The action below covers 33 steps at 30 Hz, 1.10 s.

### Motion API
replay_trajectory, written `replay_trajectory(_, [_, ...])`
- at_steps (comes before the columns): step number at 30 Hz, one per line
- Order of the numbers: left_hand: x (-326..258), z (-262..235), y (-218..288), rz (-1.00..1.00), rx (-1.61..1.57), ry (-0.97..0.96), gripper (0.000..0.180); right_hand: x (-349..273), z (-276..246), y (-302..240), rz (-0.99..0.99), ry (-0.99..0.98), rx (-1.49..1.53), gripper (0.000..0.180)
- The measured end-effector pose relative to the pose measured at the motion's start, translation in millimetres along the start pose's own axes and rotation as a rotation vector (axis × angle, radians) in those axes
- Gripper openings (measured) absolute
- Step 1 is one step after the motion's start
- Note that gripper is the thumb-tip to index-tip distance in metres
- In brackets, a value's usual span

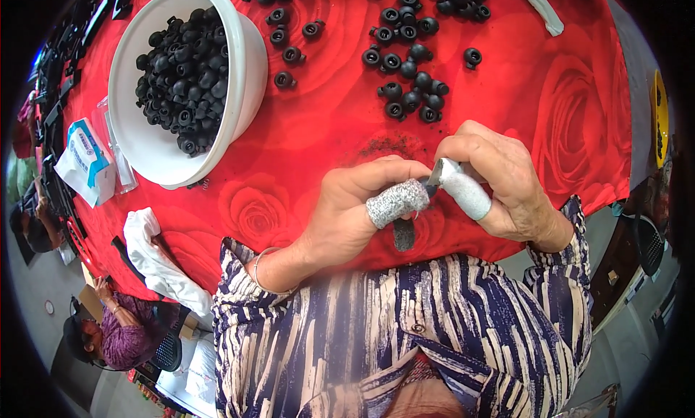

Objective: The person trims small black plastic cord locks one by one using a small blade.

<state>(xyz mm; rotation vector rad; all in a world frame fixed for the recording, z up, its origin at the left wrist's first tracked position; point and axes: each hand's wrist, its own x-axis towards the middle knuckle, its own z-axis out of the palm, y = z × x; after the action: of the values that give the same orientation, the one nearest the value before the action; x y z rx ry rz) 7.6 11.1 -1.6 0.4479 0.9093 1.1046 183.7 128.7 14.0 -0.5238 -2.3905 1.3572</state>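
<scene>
My left hand (337, 212), a speckled grey knit sleeve (397, 203) on its thumb, is closed on a small black rubber-like part (432, 190), mostly hidden by the fingers. Facing it, my right hand (507, 175) pinches a small metal blade (436, 172) between the index finger and the thumb, which wears a pale sleeve (467, 190). The blade meets the black part, or nearly so. Below the left thumb shows a dark grey fuzzy piece (404, 235); whether it is a finger sleeve I cannot tell. Black crumbs (391, 146) lie just beyond my hands.
A white tub (250, 92) heaped with round black parts (184, 78) stands far left on the red rose-patterned cloth (318, 136). Several loose black parts (409, 70) lie beyond my hands. A tissue pack (85, 161) and white cloth (156, 262) are at left. Another person (130, 331) sits lower left.
</scene>
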Motion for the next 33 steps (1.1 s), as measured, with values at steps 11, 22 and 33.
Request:
replay_trajectory(11, [-3,1,1,-0.048,0.015,0.032,0.023,4,-3,8,-0.089,-0.029,-0.024,0.02])
replay_trajectory(22, [1,-10,1,-0.026,-0.174,0.078,0.023,3,-4,9,-0.032,0.056,0.08,0.02])
replay_trajectory(33, [3,-5,1,-0.018,-0.109,0.008,0.025,2,3,8,-0.04,0.088,-0.018,0.016])
